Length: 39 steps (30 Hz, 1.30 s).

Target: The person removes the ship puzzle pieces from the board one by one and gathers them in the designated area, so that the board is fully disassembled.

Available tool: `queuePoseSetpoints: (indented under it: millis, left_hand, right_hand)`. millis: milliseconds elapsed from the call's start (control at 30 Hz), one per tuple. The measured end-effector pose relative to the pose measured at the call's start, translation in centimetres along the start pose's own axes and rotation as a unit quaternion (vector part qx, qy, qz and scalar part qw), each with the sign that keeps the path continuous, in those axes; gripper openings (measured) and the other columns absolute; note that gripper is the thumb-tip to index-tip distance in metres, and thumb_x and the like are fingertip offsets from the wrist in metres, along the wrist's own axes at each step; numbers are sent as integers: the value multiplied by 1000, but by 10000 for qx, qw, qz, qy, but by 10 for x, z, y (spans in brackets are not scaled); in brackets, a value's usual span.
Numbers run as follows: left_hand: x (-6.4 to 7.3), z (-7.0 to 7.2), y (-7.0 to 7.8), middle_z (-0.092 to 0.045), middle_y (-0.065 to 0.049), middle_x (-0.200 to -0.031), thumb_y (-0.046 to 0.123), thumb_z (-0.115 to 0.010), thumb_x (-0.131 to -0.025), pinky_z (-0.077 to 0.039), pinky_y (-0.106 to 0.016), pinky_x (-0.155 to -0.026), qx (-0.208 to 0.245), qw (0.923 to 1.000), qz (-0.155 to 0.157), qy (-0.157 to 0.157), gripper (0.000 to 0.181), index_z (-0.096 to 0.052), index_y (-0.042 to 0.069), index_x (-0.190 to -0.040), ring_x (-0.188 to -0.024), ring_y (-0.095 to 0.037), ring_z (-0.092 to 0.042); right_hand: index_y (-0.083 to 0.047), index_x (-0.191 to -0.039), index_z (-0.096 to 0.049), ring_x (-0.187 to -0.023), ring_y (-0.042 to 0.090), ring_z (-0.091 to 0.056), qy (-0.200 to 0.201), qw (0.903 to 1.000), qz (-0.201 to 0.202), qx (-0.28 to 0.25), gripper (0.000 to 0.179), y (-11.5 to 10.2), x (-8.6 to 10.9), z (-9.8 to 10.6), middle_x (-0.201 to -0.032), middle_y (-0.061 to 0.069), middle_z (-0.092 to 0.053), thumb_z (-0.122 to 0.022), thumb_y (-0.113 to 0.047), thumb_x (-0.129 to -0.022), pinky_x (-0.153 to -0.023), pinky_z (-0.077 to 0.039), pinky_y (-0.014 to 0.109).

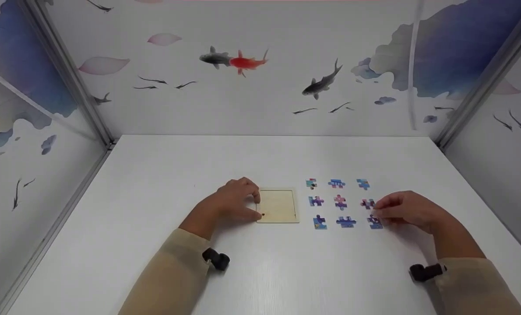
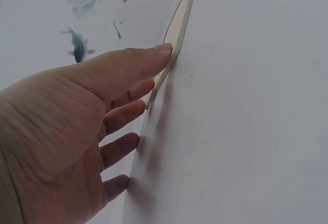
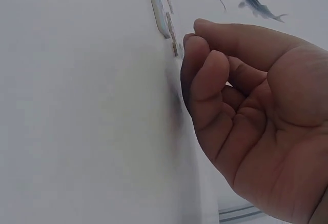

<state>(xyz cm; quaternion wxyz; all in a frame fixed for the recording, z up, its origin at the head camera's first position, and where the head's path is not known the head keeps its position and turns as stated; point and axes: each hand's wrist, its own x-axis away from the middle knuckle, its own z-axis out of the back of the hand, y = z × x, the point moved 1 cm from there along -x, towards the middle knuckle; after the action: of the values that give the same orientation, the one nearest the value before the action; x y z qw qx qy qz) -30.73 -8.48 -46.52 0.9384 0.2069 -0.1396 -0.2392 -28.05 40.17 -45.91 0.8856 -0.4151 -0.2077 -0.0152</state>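
Observation:
A shallow square wooden puzzle tray [image 1: 277, 206] lies on the white table. My left hand [image 1: 236, 201] holds its left edge, thumb at the near corner and fingers farther up. In the left wrist view, the thumb of the left hand [image 2: 66, 126] lies over the edge of the tray [image 2: 177, 29]. Right of the tray are several jigsaw pieces in three rows. My right hand [image 1: 411, 212] is at their right side, its fingertips beside a purple piece [image 1: 368, 204] and over part of a lower piece [image 1: 375, 222]. The right hand's fingers [image 3: 212, 75] curve loosely, with nothing visible between them.
Other pieces include an upper right one [image 1: 363, 183], a pink middle one [image 1: 340, 201] and a lower left one [image 1: 319, 222]. White panels [image 1: 260, 109] printed with fish and petals enclose the table [image 1: 155, 166] at the back and sides.

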Motion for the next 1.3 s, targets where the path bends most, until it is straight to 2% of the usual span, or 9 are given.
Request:
queuePoseSetpoints:
  millis: [167, 333, 500, 633, 767, 933, 1067, 1200, 1300]
  left_hand:
    - [2, -1, 0, -51, 2, -154, 48, -81, -91, -38, -57, -123, -59, 10000, 59, 53, 35, -67, 27, -115, -149, -32, -41]
    - [1, -2, -1, -50, 0, -159, 49, -80, -90, -37, -55, -126, -84, 9998, 45, 154, 49, -64, 25, -130, -151, -32, -42]
    - [-3, -3, -1, -50, 0, -159, 49, -79, -90, -37, -54, -126, -4, 9997, 44, 251, 55, -63, 24, -136, -149, -30, -44]
    - [-8, -3, 1, -49, 0, -159, 50, -78, -92, -38, -55, -125, 235, 9988, 103, 409, 57, -62, 23, -140, -149, -29, -45]
    - [-12, 1, 0, -47, 0, -162, 51, -77, -94, -40, -55, -125, 584, 9952, 337, 708, 62, -57, 24, -146, -152, -28, -45]
    - [-11, 9, -18, -42, -2, -168, 54, -72, -97, -38, -55, -127, 692, 9855, 753, 1354, 68, -50, 25, -155, -155, -28, -43]
    - [-7, 16, -40, -41, -5, -170, 50, -69, -102, -35, -55, -130, 273, 9708, 1107, 2110, 65, -48, 22, -157, -159, -31, -38]
    - [-2, 22, -55, -33, -8, -175, 52, -63, -105, -30, -60, -130, -71, 9563, 1383, 2574, 69, -43, 18, -162, -163, -35, -30]
    - [0, 26, -58, -22, -7, -180, 55, -51, -109, -22, -67, -131, -146, 9525, 1601, 2585, 70, -35, 21, -168, -166, -38, -19]
  right_hand:
    - [-14, -127, -76, -99, 25, -66, 86, 9997, 212, 28, 39, -18, -4, -13, -122, 8, -75, -77, -41, -98, -83, -61, 28]
    - [-12, -131, -73, -102, 27, -67, 241, 9988, 422, 85, 40, -38, -8, -22, -118, 13, -73, -72, -41, -102, -85, -61, 27]
    - [-11, -135, -70, -103, 28, -68, 459, 9977, 508, 18, 44, -52, -13, -28, -121, 15, -73, -69, -42, -104, -87, -61, 29]
    - [-12, -139, -67, -111, 31, -69, 593, 9969, 491, -136, 48, -67, -18, -31, -129, 18, -71, -67, -46, -105, -93, -61, 34]
    - [-11, -141, -66, -121, 34, -67, 654, 9951, 676, -298, 49, -85, -26, -32, -137, 18, -68, -67, -45, -105, -102, -59, 37]
    - [-13, -138, -66, -129, 35, -65, 674, 9916, 824, -738, 42, -103, -39, -36, -143, 18, -64, -68, -40, -106, -108, -57, 35]
    - [-15, -139, -65, -135, 34, -63, 697, 9887, 818, -1043, 40, -109, -51, -40, -148, 18, -62, -65, -39, -108, -118, -52, 43]
    - [-20, -147, -60, -141, 36, -58, 1089, 9884, 771, -728, 46, -104, -56, -40, -151, 14, -60, -63, -44, -108, -121, -47, 54]
    - [-28, -158, -51, -152, 41, -47, 1362, 9873, 793, -184, 59, -99, -55, -35, -165, 12, -48, -63, -52, -105, -120, -45, 63]
